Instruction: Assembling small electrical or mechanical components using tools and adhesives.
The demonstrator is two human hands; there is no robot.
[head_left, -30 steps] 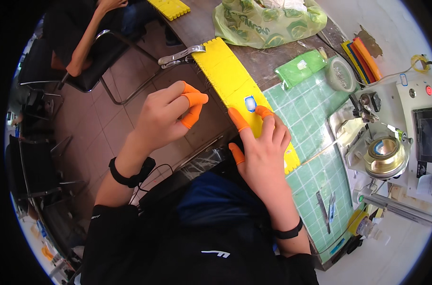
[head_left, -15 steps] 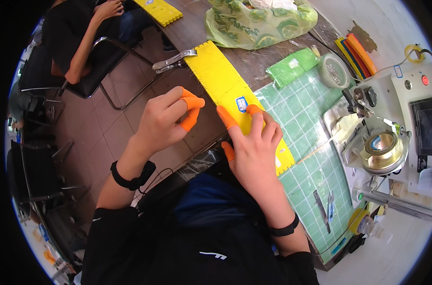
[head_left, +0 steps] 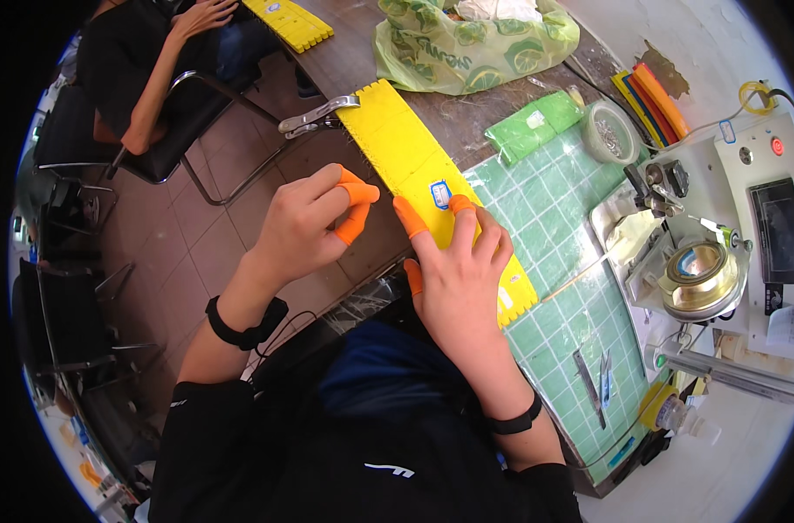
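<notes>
My left hand (head_left: 299,222) hovers left of the long yellow board (head_left: 405,135), over the gap beside the table. Its thumb and index finger, both in orange finger cots, are pinched together; anything between them is too small to make out. My right hand (head_left: 458,283) lies over the near part of the board, with orange cots on the thumb and two fingers. Its fingers are stretched and apart, one tip beside a small blue-and-white label (head_left: 440,193), the index at the board's left edge. A metal clamp (head_left: 318,118) grips the board's far left corner.
A green gridded mat (head_left: 549,231) lies right of the board, bearing scissors (head_left: 605,379) and a metal strip (head_left: 589,388). Beyond are a green packet (head_left: 536,124), a bowl of small metal parts (head_left: 609,132) and a plastic bag (head_left: 480,48). At right stands a machine (head_left: 754,174). A co-worker (head_left: 144,78) sits far left.
The view shifts slightly. Both my hands keep nearly the same pose, pinched left and spread right, close to the board. The co-worker's fingers have spread.
</notes>
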